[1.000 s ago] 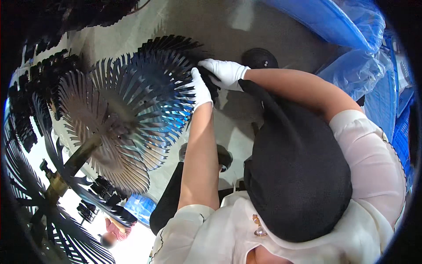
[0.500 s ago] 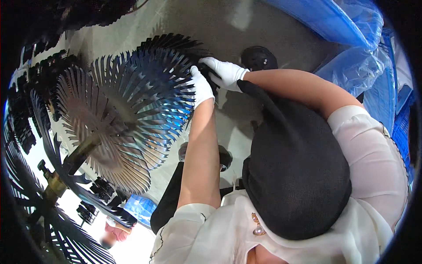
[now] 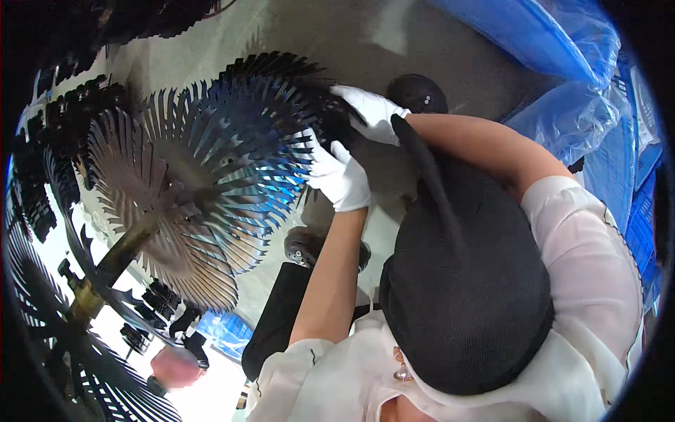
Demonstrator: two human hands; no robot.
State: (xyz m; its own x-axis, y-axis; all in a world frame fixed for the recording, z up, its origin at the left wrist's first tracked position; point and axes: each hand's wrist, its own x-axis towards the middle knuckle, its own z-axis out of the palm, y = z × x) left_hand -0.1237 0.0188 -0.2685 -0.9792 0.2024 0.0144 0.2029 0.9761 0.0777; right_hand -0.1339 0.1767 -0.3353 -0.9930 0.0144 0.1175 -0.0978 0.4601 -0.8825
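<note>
Bladed metal wheel (image 3: 184,165) fills your left side, on a shaft (image 3: 126,254) that runs toward near left; black fabric (image 3: 467,281) bulks at near right, blue plastic sheeting (image 3: 517,39) sits far right. Dark slatted pieces (image 3: 327,112) show past the wheel's far right edge, your gloved right hand (image 3: 374,112) up against them, grip can't be told. Your gloved left hand (image 3: 337,174) is nearer, fingers at the wheel's right-hand blade tips, thumb apart from them; can't tell whether they grip a blade.
</note>
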